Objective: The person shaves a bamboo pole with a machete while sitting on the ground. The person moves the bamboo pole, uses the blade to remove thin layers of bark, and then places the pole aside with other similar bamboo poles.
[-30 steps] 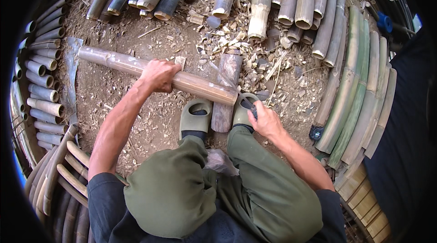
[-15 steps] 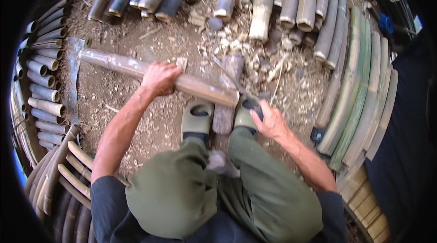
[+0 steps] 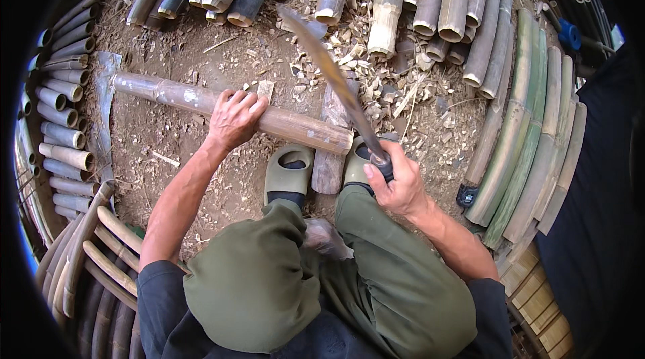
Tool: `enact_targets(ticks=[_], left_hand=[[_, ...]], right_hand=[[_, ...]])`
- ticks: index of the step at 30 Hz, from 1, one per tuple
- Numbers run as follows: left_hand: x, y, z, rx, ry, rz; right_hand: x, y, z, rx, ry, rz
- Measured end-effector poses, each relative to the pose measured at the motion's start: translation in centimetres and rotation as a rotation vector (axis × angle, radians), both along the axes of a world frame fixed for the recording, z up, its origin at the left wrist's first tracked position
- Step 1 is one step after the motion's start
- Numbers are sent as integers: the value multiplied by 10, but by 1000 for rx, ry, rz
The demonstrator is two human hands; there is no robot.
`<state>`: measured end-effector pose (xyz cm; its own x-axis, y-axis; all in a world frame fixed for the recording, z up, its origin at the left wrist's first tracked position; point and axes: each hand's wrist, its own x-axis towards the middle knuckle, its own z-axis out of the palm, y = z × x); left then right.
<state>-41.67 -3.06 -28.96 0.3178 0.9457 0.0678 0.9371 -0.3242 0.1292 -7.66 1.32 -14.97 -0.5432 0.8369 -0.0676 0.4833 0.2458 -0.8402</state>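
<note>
My left hand (image 3: 235,117) is wrapped over a bamboo pole (image 3: 295,128), a little right of its middle. The pole slants across the ground, its right end resting on a short wooden block (image 3: 329,172) between my sandals. In my right hand (image 3: 398,181) is the dark handle of a machete (image 3: 334,81). Its long curved blade, smeared by motion, points up and to the left above the block and the pole's right end. The blade does not touch the pole.
Wood chips (image 3: 383,93) litter the dirt beyond the block. Cut bamboo poles (image 3: 386,9) lie along the far side, with green split bamboo (image 3: 531,137) at right. Stacked bamboo tubes (image 3: 64,117) line the left. A small black tape measure (image 3: 466,195) lies near the right pile.
The machete has been raised from low beside the pole's right end, its blade now standing up over the block. My left hand keeps its hold on the pole.
</note>
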Motion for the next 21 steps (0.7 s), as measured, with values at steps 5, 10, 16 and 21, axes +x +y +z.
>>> enact_targets(ticks=[5, 10, 16, 21], left_hand=[[0, 11, 1, -25, -33, -10], [6, 5, -21, 2, -22, 7], [3, 22, -7, 3, 31, 19], [14, 18, 17, -434, 88, -26]], right_hand=[[36, -1, -75, -130, -638, 159], [21, 6, -41, -75, -235, 88], [44, 22, -92, -260, -758, 173], [71, 10, -87, -235, -607, 164]])
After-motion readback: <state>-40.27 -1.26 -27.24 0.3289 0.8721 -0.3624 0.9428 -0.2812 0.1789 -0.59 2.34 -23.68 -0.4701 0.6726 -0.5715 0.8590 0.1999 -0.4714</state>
